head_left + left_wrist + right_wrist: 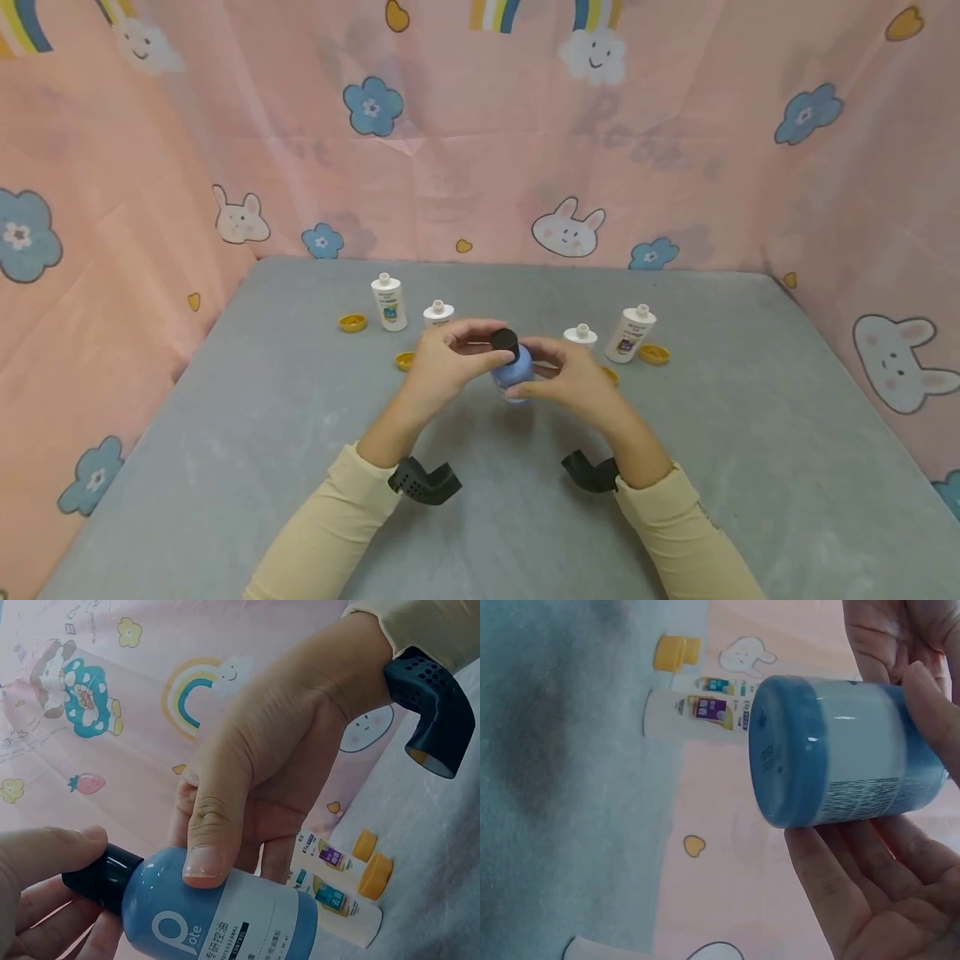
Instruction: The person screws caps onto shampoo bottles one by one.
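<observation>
A blue bottle (510,379) with a white label and a black cap (105,877) is held between both hands, raised off the table. The left hand (442,358) pinches the black cap, thumb on the near side. Lower down, the right hand (577,379) grips the blue body; its thumb presses the label side in the left wrist view. The bottle's blue base (776,754) faces the camera in the right wrist view, with the right fingers (885,877) spread under its side.
Uncapped white bottles stand behind the hands, one at the left (388,304), one at the right (630,335), two partly hidden. Yellow caps lie beside them, such as the left cap (352,322) and right cap (655,354). A patterned pink cloth (465,183) surrounds the grey table (247,417).
</observation>
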The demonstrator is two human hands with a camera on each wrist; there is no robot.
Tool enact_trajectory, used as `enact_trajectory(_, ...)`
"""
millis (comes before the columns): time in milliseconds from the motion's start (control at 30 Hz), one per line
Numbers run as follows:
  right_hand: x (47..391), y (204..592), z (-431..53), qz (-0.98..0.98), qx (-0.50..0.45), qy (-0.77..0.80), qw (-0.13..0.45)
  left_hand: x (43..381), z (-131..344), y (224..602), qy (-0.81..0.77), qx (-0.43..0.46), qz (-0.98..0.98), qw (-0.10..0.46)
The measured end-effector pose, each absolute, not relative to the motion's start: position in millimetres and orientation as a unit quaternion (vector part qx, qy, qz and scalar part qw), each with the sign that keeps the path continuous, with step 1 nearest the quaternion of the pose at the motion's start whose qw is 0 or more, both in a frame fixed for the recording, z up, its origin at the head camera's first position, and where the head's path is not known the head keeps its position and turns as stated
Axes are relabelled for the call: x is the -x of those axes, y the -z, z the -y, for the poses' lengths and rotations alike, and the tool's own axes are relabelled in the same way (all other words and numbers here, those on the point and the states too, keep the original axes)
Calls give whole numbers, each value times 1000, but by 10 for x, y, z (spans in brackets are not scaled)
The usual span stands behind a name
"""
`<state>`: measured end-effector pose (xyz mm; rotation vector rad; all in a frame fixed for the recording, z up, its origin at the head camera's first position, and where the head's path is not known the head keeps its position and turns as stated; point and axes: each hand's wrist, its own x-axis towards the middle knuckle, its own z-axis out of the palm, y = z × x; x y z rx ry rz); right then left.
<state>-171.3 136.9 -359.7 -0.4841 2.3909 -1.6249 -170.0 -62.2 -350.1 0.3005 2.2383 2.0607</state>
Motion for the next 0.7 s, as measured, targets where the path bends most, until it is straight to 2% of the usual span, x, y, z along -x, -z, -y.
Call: enact_trajectory(700,1709,3578,-1432,-833,110,539,60,1842,519,3658,-648,-77,-757,36)
